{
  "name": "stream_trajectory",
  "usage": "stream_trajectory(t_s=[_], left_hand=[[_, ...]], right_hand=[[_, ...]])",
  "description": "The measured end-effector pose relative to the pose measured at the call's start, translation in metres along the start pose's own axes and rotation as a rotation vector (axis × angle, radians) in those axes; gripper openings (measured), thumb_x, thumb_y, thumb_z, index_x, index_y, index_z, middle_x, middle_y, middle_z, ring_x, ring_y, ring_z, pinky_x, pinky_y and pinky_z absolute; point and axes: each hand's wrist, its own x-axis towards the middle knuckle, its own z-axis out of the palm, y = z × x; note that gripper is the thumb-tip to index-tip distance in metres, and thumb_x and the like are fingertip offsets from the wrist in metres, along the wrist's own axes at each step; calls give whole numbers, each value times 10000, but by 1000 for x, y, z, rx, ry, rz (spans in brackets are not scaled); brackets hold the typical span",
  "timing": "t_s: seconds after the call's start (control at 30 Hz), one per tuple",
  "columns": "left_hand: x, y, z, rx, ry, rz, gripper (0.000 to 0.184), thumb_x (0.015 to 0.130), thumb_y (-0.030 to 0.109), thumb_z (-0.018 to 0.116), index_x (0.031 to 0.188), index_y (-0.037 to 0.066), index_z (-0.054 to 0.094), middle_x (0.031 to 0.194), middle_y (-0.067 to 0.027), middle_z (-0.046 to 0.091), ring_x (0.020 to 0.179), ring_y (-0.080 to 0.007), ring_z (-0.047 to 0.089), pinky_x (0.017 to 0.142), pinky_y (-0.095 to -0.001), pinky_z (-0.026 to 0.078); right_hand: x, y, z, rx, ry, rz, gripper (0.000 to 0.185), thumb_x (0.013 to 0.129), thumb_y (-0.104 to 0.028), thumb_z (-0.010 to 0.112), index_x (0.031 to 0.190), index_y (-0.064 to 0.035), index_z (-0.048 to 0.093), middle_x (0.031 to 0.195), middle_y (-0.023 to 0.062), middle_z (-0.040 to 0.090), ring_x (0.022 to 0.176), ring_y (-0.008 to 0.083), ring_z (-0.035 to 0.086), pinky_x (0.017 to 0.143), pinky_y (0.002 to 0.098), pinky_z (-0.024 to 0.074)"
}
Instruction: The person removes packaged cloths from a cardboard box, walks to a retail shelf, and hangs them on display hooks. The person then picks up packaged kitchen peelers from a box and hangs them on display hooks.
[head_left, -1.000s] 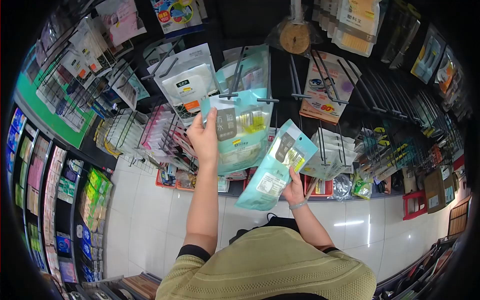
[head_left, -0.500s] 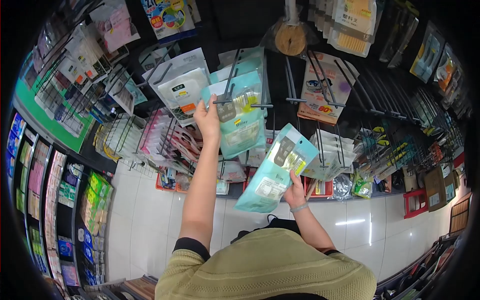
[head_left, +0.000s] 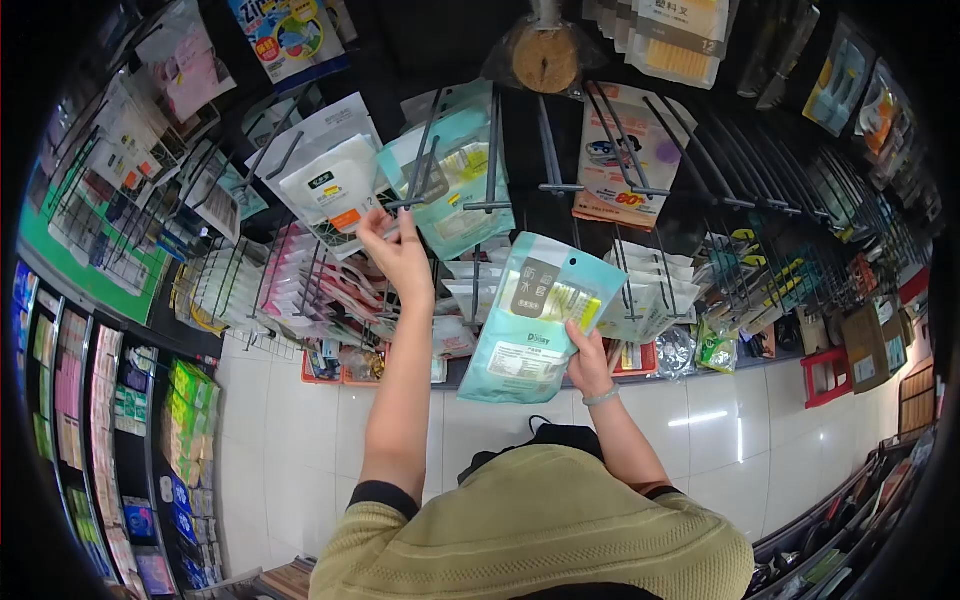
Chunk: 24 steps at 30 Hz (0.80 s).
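Teal at centre of frame: gripping pouch (head_left: pixel 520 325) in right hand (head_left: pixel 590 362), having just let go of hanging packs (head_left: pixel 470 218) at upper centre with left hand (head_left: pixel 400 265), now part-open and empty near hook (head_left: pixel 405 204), beside white packs (head_left: pixel 335 185), leaving one pouch held.

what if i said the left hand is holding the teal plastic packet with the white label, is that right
Wrong hand: the head view shows the right hand holding the teal plastic packet with the white label.
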Motion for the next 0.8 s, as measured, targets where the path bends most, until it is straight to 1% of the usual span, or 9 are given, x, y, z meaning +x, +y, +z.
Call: stream_trajectory(t_s=[0.07,0.13,0.17,0.23,0.3,0.47,0.57,0.7,0.8], left_hand=[[-27,23,-16,-108,-188,-197,444,758,96,665,1116,31,411,936,-74,561,888,-150,511,792,-282,420],[-41,54,-25,-200,-467,-567,481,718,112,717,1106,34,443,950,-80,590,884,-128,538,807,-261,411],[-45,52,-30,-170,-539,-576,384,704,98,729,1029,12,544,885,-68,619,810,-107,565,736,-243,438],[-46,59,-37,-120,-649,-672,180,725,54,702,876,-5,624,808,-61,630,699,-97,577,638,-224,457],[-39,67,-43,-45,-596,-636,129,721,50,705,817,-8,640,750,-54,629,637,-95,572,586,-225,459],[-11,89,-50,29,-459,-441,120,716,54,710,787,-22,648,726,-58,639,605,-89,572,550,-218,455],[7,99,-44,45,-360,-328,123,721,56,706,795,-29,657,721,-46,635,610,-79,558,561,-208,448],[22,107,-38,39,-317,-266,116,723,51,699,790,-34,658,717,-44,631,614,-74,551,563,-203,439],[26,108,-37,62,-319,-228,106,727,43,690,786,-38,657,716,-46,631,615,-74,547,562,-201,434]], right_hand=[[3,1,3,-84,-26,31,284,859,-99,575,1119,8,535,1079,68,592,947,131,567,828,270,443],[6,5,10,-191,-87,82,290,851,-116,592,1108,12,544,1059,66,599,922,120,569,810,263,447],[7,8,14,-257,-131,116,295,847,-124,601,1103,13,548,1050,64,601,911,115,569,803,259,449],[7,13,27,-329,-204,156,306,840,-128,613,1100,18,549,1041,63,603,893,108,568,789,252,450],[6,16,41,-342,-254,159,318,832,-121,621,1105,23,545,1041,65,600,880,105,567,774,246,452],[26,5,81,-230,-275,94,354,890,-308,512,1092,-22,562,1091,8,568,1015,80,487,829,249,375],[51,-7,119,-154,-251,96,318,873,-294,551,1030,-19,582,1010,9,590,934,70,511,760,220,381],[79,-24,153,-385,-212,-9,278,862,-286,581,908,-13,613,879,-4,604,807,54,511,707,206,382],[85,-27,171,-331,-197,-18,261,867,-276,583,840,-20,629,802,-16,602,724,45,496,673,210,383]])
